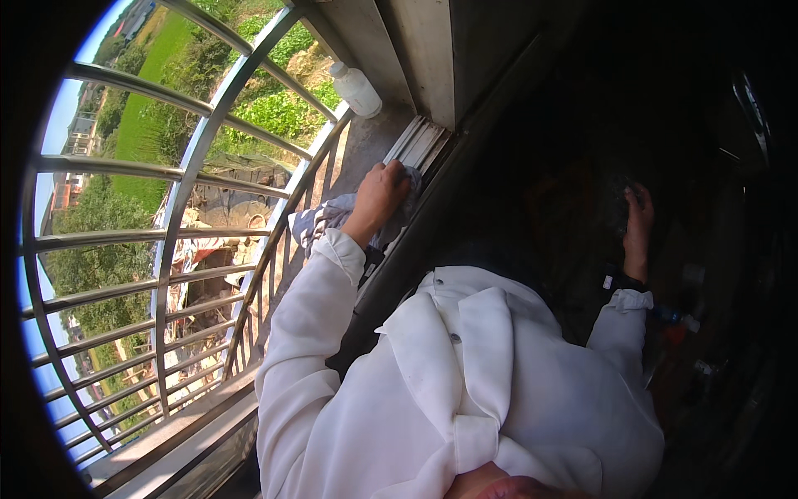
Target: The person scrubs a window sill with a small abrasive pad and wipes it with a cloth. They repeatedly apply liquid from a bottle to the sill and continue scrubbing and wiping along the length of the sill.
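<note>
My left hand (381, 192) grips a bunched grey cloth (330, 215) and presses it on the window's sliding track (414, 145). Part of the cloth spreads to the left of my wrist, over the sill. Beyond the hand, a white capped plastic bottle (358, 90) stands on the ledge by the window bars. Off to the right, in deep shadow, my right hand (639, 209) is raised with its fingers bent. Something faint and dark lies by its fingertips; whether the hand holds it cannot be made out.
Metal security bars (134, 165) curve along the left side, outside the window. The window frame (430, 56) rises at the top, beside the bottle. Small objects, one of them blue (667, 313), lie in the dark area at the right.
</note>
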A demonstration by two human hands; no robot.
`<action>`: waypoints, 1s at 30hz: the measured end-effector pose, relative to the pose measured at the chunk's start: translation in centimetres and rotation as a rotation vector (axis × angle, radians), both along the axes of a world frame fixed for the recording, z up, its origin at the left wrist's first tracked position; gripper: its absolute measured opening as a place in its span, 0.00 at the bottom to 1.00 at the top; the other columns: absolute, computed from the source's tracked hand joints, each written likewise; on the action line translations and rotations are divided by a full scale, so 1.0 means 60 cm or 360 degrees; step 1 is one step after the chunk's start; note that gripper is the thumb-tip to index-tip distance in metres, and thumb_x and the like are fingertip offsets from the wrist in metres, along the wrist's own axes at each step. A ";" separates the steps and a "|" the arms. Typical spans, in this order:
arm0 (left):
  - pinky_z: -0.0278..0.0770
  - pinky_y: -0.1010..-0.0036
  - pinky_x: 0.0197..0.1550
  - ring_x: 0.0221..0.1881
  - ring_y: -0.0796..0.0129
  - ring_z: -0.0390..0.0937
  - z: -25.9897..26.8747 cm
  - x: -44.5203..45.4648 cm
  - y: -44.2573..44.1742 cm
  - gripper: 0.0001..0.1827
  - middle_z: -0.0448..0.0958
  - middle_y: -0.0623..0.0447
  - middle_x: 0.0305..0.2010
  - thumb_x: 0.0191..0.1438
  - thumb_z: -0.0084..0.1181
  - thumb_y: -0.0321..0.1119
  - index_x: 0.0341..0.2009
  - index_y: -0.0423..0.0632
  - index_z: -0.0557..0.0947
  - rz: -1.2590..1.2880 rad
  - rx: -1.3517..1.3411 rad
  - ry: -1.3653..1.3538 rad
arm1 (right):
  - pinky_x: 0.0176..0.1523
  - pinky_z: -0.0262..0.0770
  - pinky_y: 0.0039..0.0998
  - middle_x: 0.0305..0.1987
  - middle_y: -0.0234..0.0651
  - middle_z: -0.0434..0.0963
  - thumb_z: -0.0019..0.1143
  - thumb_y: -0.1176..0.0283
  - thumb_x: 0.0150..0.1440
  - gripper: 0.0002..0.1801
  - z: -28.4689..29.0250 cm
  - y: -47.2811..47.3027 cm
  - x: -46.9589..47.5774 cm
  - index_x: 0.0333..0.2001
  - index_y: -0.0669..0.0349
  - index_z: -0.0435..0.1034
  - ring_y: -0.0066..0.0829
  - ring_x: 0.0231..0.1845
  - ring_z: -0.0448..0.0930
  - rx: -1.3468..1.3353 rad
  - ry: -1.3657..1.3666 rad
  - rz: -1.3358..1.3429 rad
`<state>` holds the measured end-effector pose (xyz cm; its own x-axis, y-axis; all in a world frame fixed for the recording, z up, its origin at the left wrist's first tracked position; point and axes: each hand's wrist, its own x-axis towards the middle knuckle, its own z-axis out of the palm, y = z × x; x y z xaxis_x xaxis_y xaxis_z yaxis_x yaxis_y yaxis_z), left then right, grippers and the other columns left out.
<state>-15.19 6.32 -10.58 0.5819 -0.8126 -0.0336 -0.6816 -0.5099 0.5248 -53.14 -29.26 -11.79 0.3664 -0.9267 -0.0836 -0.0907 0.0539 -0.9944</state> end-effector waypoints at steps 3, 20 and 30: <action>0.72 0.55 0.43 0.42 0.40 0.73 0.000 0.019 -0.039 0.13 0.75 0.37 0.37 0.51 0.58 0.37 0.38 0.45 0.75 -0.0034 0.0176 -0.0025 | 0.55 0.71 0.29 0.52 0.37 0.74 0.58 0.65 0.59 0.24 0.003 0.003 -0.072 0.56 0.62 0.66 0.29 0.52 0.75 -0.0008 0.0090 -0.0236; 0.75 0.56 0.41 0.41 0.43 0.77 0.045 0.040 -0.084 0.21 0.79 0.38 0.36 0.52 0.56 0.50 0.32 0.43 0.83 -0.0205 0.1098 -0.0056 | 0.60 0.67 0.36 0.59 0.43 0.69 0.59 0.55 0.56 0.33 0.042 0.038 -0.102 0.61 0.60 0.62 0.37 0.60 0.69 0.0054 0.0138 -0.0463; 0.73 0.57 0.43 0.43 0.45 0.75 -0.014 0.038 -0.159 0.12 0.76 0.40 0.38 0.48 0.57 0.36 0.39 0.48 0.82 -0.0114 0.0036 -0.0247 | 0.59 0.68 0.32 0.56 0.42 0.72 0.57 0.56 0.58 0.30 0.020 0.037 -0.156 0.59 0.61 0.64 0.33 0.56 0.72 -0.0013 0.0353 -0.0729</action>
